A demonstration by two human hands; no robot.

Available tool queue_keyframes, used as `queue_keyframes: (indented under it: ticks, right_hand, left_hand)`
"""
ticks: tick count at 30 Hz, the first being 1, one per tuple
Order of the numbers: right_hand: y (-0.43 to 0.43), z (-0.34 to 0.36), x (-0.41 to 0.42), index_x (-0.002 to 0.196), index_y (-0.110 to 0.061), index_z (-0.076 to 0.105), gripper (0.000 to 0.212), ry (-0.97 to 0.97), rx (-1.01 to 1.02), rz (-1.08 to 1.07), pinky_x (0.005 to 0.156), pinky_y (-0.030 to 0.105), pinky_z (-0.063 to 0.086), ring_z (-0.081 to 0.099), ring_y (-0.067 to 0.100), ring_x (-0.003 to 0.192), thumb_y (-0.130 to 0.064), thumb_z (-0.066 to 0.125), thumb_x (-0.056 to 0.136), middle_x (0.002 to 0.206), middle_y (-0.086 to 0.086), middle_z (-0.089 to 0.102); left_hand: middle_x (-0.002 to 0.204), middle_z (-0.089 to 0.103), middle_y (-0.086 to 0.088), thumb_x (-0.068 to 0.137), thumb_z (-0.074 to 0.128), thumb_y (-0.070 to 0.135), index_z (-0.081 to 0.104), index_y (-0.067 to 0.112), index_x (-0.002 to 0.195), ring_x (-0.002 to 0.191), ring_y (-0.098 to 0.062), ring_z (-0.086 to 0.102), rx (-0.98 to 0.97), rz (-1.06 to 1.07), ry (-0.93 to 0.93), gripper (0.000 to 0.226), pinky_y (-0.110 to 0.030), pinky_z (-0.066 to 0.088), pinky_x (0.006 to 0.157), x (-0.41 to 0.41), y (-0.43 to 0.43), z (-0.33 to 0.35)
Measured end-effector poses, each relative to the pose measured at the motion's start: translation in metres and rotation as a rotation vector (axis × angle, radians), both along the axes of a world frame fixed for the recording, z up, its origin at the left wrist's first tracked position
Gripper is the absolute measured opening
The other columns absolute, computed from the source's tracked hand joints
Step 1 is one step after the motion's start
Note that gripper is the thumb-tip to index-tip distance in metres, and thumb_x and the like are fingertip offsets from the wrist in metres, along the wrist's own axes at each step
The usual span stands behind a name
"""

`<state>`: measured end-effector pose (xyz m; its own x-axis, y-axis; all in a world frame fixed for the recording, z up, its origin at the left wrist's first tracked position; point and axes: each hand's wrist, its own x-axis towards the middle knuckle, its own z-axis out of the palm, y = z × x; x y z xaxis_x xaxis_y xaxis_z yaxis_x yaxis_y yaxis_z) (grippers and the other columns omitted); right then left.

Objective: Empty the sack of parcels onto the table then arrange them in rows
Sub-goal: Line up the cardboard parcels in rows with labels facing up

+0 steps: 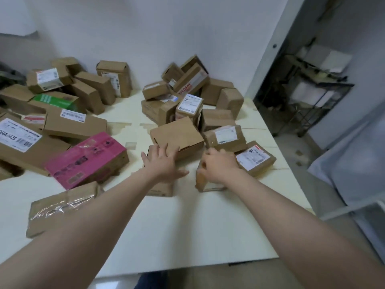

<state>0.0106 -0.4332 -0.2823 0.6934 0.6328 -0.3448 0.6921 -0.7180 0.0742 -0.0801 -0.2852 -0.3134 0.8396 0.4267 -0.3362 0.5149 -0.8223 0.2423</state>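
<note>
1. In the head view I see a pale table [166, 226] standing against a white wall. The parcels lie on it in loose heaps, not in rows.
2. The left hand [164, 161] is flat, with its fingers straight and spread, and it holds nothing. Its palm lies over a low brown box [161, 189] near the middle of the table. Its fingertips touch the front side of a plain brown box [177, 135] just behind.
3. The right hand [218, 165] has its fingers curled over the top of a small brown parcel [205, 182]. This parcel stands on the table just to the right of the low brown box. The picture is blurred here, so I cannot tell how firm the hold is.
4. Just beside the right hand, toward the right edge, lies a labelled parcel [255, 158] with a white sticker. Behind it sits a taped parcel [226, 136].
5. At the far right corner I see a heap of cartons [187, 84], several of them tilted against each other.
6. Toward the left edge lies a pink box [87, 159], and a large labelled carton [20, 140] is beside it. A green box [54, 101] and more brown cartons reach back to the far edge.
7. Near the left part of the near edge lies a flat parcel [60, 207] covered in shiny clear tape. It is close to the left forearm.
8. Beyond the right edge a dark metal rack [302, 90] stands on the floor.
</note>
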Motion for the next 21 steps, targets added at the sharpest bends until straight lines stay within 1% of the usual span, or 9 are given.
queue_keyframes:
  ticks: [2,4,8,10,11,13,14,17,21]
  right_hand:
    - [0.007,0.007,0.02,0.134,-0.024,0.05,0.047,-0.125,0.213,-0.041,0.105,0.049,0.034,0.031,0.029,0.132,-0.05,0.045,0.095,0.145,0.004,0.039]
    - [0.014,0.009,0.048,0.137,-0.03,0.046,0.048,-0.176,0.303,-0.034,0.112,0.056,0.021,0.02,0.029,0.139,-0.048,0.049,0.093,0.153,0.002,0.028]
    - [0.01,-0.004,0.104,0.145,-0.043,0.032,0.058,-0.021,0.108,0.048,0.111,0.065,-0.004,-0.01,0.026,0.148,-0.063,0.043,0.091,0.162,-0.008,-0.003]
    - [0.004,-0.012,0.129,0.144,-0.042,0.035,0.061,0.064,-0.014,0.032,0.112,0.063,0.004,-0.006,0.025,0.148,-0.069,0.038,0.089,0.163,-0.008,0.002]
    - [0.003,-0.011,0.141,0.141,-0.041,0.041,0.059,0.073,-0.012,0.002,0.112,0.059,0.015,0.007,0.026,0.147,-0.07,0.037,0.089,0.161,-0.005,0.016]
    - [0.009,-0.002,0.169,0.128,-0.036,0.058,0.052,0.027,0.119,-0.094,0.099,0.047,0.036,0.038,0.027,0.13,-0.065,0.035,0.092,0.139,0.002,0.051]
    - [0.013,0.004,0.183,0.123,-0.032,0.062,0.05,-0.008,0.192,-0.131,0.094,0.044,0.04,0.044,0.027,0.123,-0.062,0.035,0.094,0.13,0.003,0.058]
    - [0.022,0.009,0.224,0.137,-0.029,0.049,0.048,-0.022,0.267,-0.118,0.104,0.046,0.038,0.034,0.027,0.132,-0.052,0.041,0.096,0.145,0.002,0.043]
    - [0.02,-0.011,0.262,0.15,-0.035,0.026,0.064,0.099,0.181,-0.032,0.117,0.054,0.016,0.0,0.022,0.149,-0.054,0.048,0.093,0.163,-0.005,-0.001]
  left_hand:
    - [0.163,-0.006,-0.002,0.083,0.047,0.073,0.002,0.035,0.154,0.149,-0.03,-0.01,0.001,0.027,-0.023,0.092,-0.065,-0.001,0.113,0.02,0.0,0.006]
    - [0.163,-0.004,-0.001,0.084,0.045,0.073,0.003,0.035,0.154,0.149,-0.029,-0.009,0.01,0.026,-0.074,0.09,-0.065,-0.001,0.113,0.046,0.003,0.013]
    - [0.163,-0.007,0.003,0.085,0.041,0.074,0.004,0.039,0.153,0.149,-0.025,-0.013,0.046,-0.048,-0.179,0.085,-0.063,0.001,0.114,0.104,0.014,0.005]
    - [0.163,0.002,0.0,0.089,0.033,0.072,0.013,0.038,0.152,0.15,-0.025,-0.002,0.057,-0.101,-0.098,0.075,-0.061,0.005,0.115,0.127,0.019,-0.005]
    - [0.16,0.019,-0.004,0.091,0.03,0.069,0.027,0.036,0.149,0.147,-0.027,0.017,0.074,-0.104,-0.071,0.067,-0.058,0.016,0.114,0.138,0.021,-0.007]
    - [0.133,0.056,-0.008,0.096,0.027,0.062,0.055,0.026,0.127,0.12,-0.027,0.052,0.168,-0.027,-0.165,0.055,-0.044,0.039,0.097,0.165,0.027,-0.001]
    - [0.121,0.063,-0.008,0.097,0.027,0.059,0.06,0.023,0.118,0.111,-0.027,0.057,0.219,0.013,-0.242,0.053,-0.041,0.04,0.091,0.181,0.029,0.005]
    - [0.139,0.05,-0.009,0.097,0.032,0.058,0.048,0.024,0.136,0.131,-0.029,0.041,0.26,-0.017,-0.321,0.054,-0.049,0.032,0.108,0.233,0.038,0.014]
    - [0.163,0.0,-0.003,0.095,0.031,0.064,0.006,0.037,0.154,0.15,-0.025,-0.005,0.168,-0.081,-0.187,0.069,-0.057,0.001,0.118,0.274,0.057,-0.004]
